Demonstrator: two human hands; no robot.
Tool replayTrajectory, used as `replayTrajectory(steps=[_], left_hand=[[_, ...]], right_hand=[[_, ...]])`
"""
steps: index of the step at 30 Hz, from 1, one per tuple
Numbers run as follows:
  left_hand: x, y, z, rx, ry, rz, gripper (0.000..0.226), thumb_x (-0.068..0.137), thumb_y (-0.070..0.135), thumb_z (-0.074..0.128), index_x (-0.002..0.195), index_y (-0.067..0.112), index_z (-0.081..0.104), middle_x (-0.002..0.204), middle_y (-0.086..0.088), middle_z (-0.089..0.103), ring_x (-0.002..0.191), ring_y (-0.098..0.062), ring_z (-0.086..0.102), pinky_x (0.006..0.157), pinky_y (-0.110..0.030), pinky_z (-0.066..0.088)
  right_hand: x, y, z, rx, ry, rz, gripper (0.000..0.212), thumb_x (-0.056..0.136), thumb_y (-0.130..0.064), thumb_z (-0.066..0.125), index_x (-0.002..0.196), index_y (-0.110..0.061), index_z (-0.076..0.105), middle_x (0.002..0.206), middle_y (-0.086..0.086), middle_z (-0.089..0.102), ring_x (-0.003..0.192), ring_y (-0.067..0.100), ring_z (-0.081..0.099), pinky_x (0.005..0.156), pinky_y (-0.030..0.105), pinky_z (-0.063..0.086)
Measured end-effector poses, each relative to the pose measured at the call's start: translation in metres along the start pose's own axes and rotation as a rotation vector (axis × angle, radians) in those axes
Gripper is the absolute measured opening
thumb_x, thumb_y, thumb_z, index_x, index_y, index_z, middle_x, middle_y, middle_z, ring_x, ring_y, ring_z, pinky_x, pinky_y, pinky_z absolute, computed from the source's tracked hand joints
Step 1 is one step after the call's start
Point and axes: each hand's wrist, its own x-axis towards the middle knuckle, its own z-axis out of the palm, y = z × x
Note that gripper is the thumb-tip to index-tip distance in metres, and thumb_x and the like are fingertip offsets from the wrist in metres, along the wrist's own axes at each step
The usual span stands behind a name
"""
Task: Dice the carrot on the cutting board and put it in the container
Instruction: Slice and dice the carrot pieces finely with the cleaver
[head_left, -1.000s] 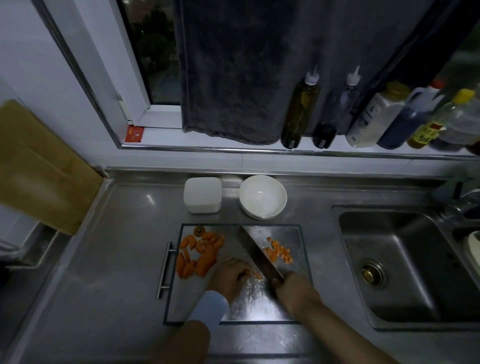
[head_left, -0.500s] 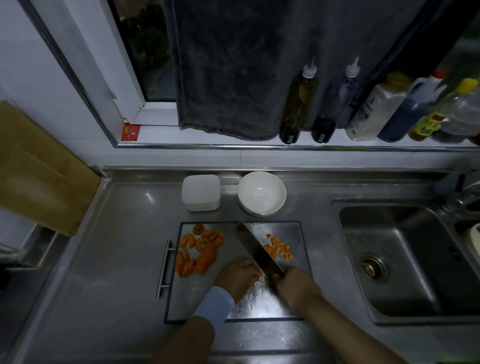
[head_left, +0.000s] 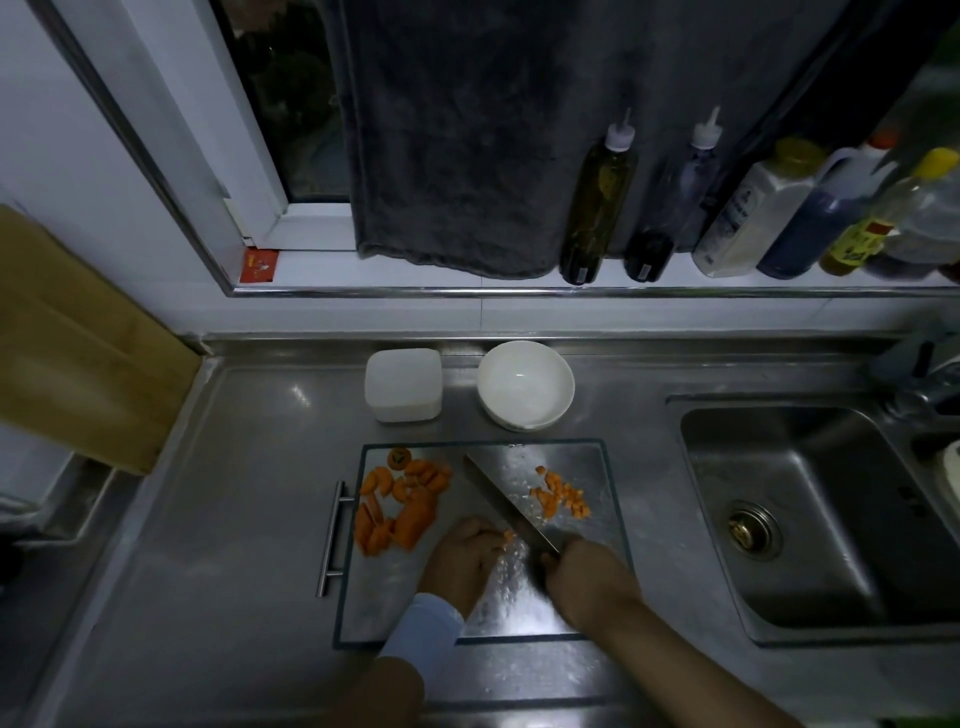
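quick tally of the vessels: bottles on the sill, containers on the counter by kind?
Squeeze bottles with nozzle tips: 2
Other bottles and jugs on the sill: 4 clearly visible; the far right edge is cut off
White lidded container: 1
White bowl: 1
Total: 8
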Motion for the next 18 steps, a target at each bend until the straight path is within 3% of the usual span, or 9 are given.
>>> replayTrajectory(steps=[4, 7, 9, 13, 18], left_hand=[[0.008, 0.008, -0.004, 0.082, -0.01, 0.138, 0.01, 0.052, 0.015, 0.07, 0.062, 0.016, 0.074, 0.069, 0.004, 0.069, 0.061, -0.007, 0.064, 0.071, -0.01, 0.045], [0.01, 0.009, -0.004, 0.131, -0.021, 0.179, 0.021, 0.067, 0.023, 0.055, 0.057, 0.018, 0.073, 0.066, 0.005, 0.068, 0.06, -0.007, 0.063, 0.065, -0.013, 0.049], [0.01, 0.005, -0.002, 0.109, -0.034, 0.14, 0.032, 0.071, 0.025, 0.045, 0.062, 0.018, 0.074, 0.071, 0.002, 0.069, 0.063, -0.009, 0.065, 0.061, -0.016, 0.052], [0.008, -0.01, 0.006, 0.022, -0.088, 0.035, 0.032, 0.077, 0.025, 0.045, 0.074, 0.017, 0.077, 0.085, -0.001, 0.071, 0.072, -0.012, 0.068, 0.066, -0.02, 0.056], [0.01, -0.006, 0.004, 0.003, -0.045, 0.067, 0.031, 0.079, 0.024, 0.047, 0.077, 0.016, 0.077, 0.086, 0.0, 0.071, 0.075, -0.011, 0.067, 0.071, -0.019, 0.055]], right_hand=[[-0.001, -0.005, 0.001, -0.027, 0.005, -0.02, 0.032, 0.098, -0.043, 0.047, 0.108, -0.018, 0.065, 0.109, 0.004, 0.07, 0.102, 0.021, 0.065, 0.081, 0.024, 0.046], [-0.003, -0.007, 0.001, -0.035, 0.032, -0.001, 0.033, 0.097, -0.046, 0.047, 0.107, -0.019, 0.064, 0.108, 0.004, 0.071, 0.101, 0.022, 0.066, 0.082, 0.027, 0.049], [-0.006, -0.006, 0.0, -0.049, 0.054, 0.005, 0.033, 0.097, -0.047, 0.047, 0.106, -0.019, 0.063, 0.106, 0.004, 0.071, 0.099, 0.022, 0.066, 0.081, 0.027, 0.05], [-0.016, -0.002, 0.002, -0.104, 0.102, 0.013, 0.038, 0.095, -0.052, 0.046, 0.108, -0.02, 0.063, 0.106, 0.002, 0.071, 0.098, 0.019, 0.067, 0.078, 0.025, 0.049], [-0.023, -0.002, 0.003, -0.131, 0.094, 0.054, 0.05, 0.092, -0.064, 0.043, 0.11, -0.021, 0.062, 0.107, 0.001, 0.07, 0.1, 0.02, 0.067, 0.081, 0.028, 0.05]])
